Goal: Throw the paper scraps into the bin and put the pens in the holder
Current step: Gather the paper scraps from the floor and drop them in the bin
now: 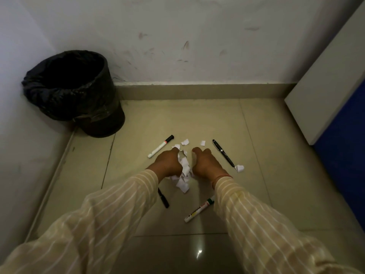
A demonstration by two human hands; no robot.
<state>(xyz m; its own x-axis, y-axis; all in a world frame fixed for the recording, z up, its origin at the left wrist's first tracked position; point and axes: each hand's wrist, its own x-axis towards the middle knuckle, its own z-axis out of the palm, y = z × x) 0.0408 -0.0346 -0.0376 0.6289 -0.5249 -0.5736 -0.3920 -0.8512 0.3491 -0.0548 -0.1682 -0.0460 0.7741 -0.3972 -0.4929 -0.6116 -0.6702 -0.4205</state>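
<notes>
Head view: both hands — left hand (pixel 167 163), right hand (pixel 205 163) — cup the torn white paper scraps (pixel 183 175) mid-floor, fingers curled round the heap. Gathering step — next, lift all toward the black-lined round bin (pixel 75 91) in the far-left floor corner.

There is only one view, from a camera worn on the person's head, so no second view shares the scene. It looks forward and steeply down at the tiled floor (pixel 197 119) in a room corner, standing well above it. The wide lens bends the edges: both sleeves sweep in from the bottom corners and the hands (pixel 167 162) meet near the centre. The view faces the scuffed wall (pixel 197 36) ahead, with a black bin (pixel 79 91) at upper left and what may be a cabinet (pixel 325 86) cropped at right.
</notes>
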